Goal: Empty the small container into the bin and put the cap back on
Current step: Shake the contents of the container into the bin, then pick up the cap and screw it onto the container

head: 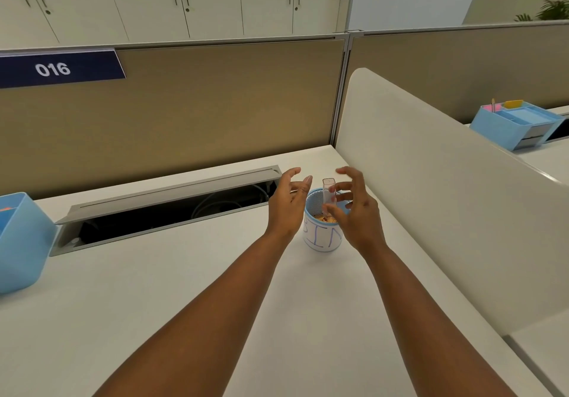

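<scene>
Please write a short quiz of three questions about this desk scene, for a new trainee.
1. True or false: the clear small container is held upside down over the bin.
2. Which hand holds the container? A) left hand B) right hand C) both
3. Fill in: the sign on the partition reads ___.

Key:
1. True; its mouth points down into the bin, where brownish pieces lie.
2. B; the left hand is open beside the bin.
3. 016
</scene>
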{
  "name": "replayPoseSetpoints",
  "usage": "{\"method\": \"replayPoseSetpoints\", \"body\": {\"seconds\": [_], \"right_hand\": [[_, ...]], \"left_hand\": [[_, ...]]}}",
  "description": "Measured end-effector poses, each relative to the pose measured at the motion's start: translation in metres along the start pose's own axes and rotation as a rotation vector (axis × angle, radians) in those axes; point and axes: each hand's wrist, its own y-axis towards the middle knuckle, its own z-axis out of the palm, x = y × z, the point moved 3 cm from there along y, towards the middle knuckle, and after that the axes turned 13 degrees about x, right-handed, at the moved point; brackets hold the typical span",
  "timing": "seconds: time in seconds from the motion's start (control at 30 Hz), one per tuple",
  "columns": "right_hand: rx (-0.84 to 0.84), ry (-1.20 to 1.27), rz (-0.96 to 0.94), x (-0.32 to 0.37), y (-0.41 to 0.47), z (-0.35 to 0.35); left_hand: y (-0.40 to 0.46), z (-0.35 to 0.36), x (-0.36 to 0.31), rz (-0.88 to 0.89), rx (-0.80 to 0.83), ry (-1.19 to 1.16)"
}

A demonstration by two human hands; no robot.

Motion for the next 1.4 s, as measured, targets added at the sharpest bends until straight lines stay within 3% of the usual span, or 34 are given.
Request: {"method": "replayPoseSetpoints", "body": {"seconds": [0.23, 0.33, 0.5, 0.6, 0.77, 0.9, 1.0, 1.1, 1.2, 1.27, 1.33, 1.4], "right_hand": [[-0.062, 0.02, 0.004, 0.002, 0.001, -0.003], [-0.093, -0.068, -0.087, 0.013, 0.0, -0.004], [0.036, -0.133, -0.266, 0.048, -0.002, 0.005], [0.148, -0.104, -0.282, 0.066, -0.001, 0.011], [0.321, -0.077, -0.315, 0.105, -0.006, 0.036], [0.438, -0.045, -0.325, 0.136, -0.014, 0.065], [0.506, -0.009, -0.309, 0.159, -0.027, 0.094], [0.5, 0.127, -0.26, 0.173, -0.041, 0.122], [0.486, 0.208, -0.062, 0.169, -0.058, 0.154], [0.549, 0.004, 0.068, 0.159, -0.073, 0.178], [0.717, -0.24, 0.133, 0.153, -0.093, 0.207], [0.857, -0.323, 0.188, 0.15, -0.113, 0.231]], "left_hand": [[-0.009, -0.009, 0.002, -0.075, 0.02, -0.051], [-0.017, -0.011, -0.005, -0.095, 0.043, -0.137], [-0.033, -0.03, -0.015, -0.146, 0.103, -0.266], [-0.049, -0.047, -0.017, -0.153, 0.133, -0.251], [-0.085, -0.089, -0.021, -0.107, 0.106, -0.101], [-0.114, -0.118, -0.019, -0.077, 0.092, 0.187], [-0.141, -0.146, -0.016, -0.054, -0.04, 0.372], [-0.172, -0.176, -0.006, -0.082, -0.184, 0.289], [-0.202, -0.206, 0.01, -0.174, -0.292, 0.145], [-0.22, -0.225, 0.02, -0.238, -0.333, 0.069], [-0.236, -0.244, 0.028, -0.276, -0.36, 0.035], [-0.248, -0.257, 0.033, -0.291, -0.372, 0.03]]}}
